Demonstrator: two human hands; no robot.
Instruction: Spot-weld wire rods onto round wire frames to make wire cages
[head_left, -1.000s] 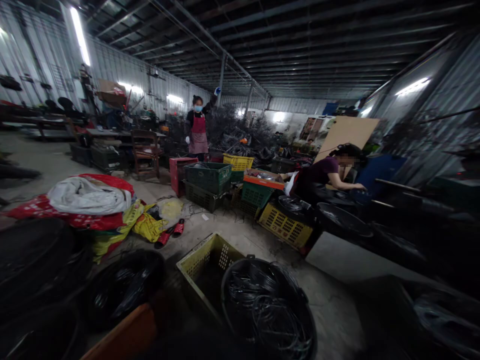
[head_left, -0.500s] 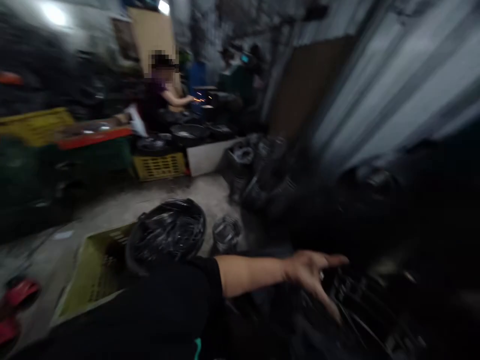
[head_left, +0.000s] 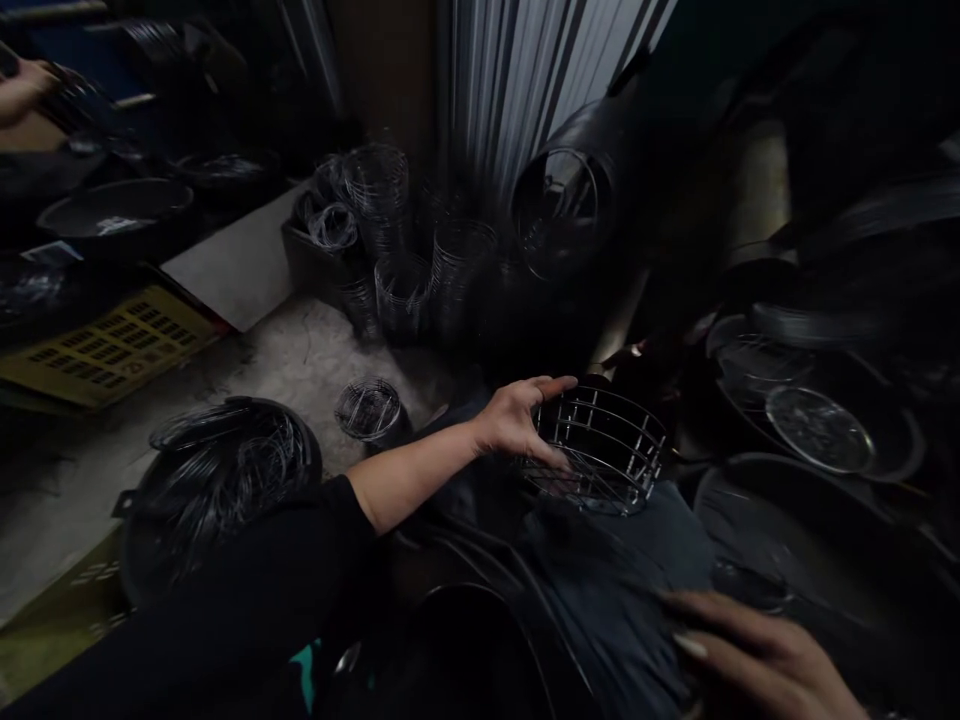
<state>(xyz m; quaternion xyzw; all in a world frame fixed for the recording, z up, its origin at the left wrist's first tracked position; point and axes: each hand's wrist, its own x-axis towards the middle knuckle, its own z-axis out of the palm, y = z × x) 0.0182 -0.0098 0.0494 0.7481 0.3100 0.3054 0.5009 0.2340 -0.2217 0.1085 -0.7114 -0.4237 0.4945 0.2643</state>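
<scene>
My left hand (head_left: pixel 517 420) holds the side of a round wire basket (head_left: pixel 626 450), its fingers spread along the rim and the wires. The basket is shallow, made of thin metal rods, and sits above a leg in dark trousers (head_left: pixel 622 570). At the lower right is my right hand (head_left: pixel 765 650), slightly blurred, with its fingers stretched out and nothing visible in them. It is apart from the basket, close to the trousers.
A black tub of wire pieces (head_left: pixel 225 480) stands at the left, beside a bundle of wire rings (head_left: pixel 371 410). Stacked wire cylinders (head_left: pixel 401 280) are behind. Dark basins (head_left: pixel 795 540) are at the right. A yellow crate (head_left: pixel 120 340) and another person's hand (head_left: pixel 26 90) are at the left.
The view has swung right and down. My left hand, blurred and stretched out with nothing clear in it before, now holds the wire basket. My right hand has come into view.
</scene>
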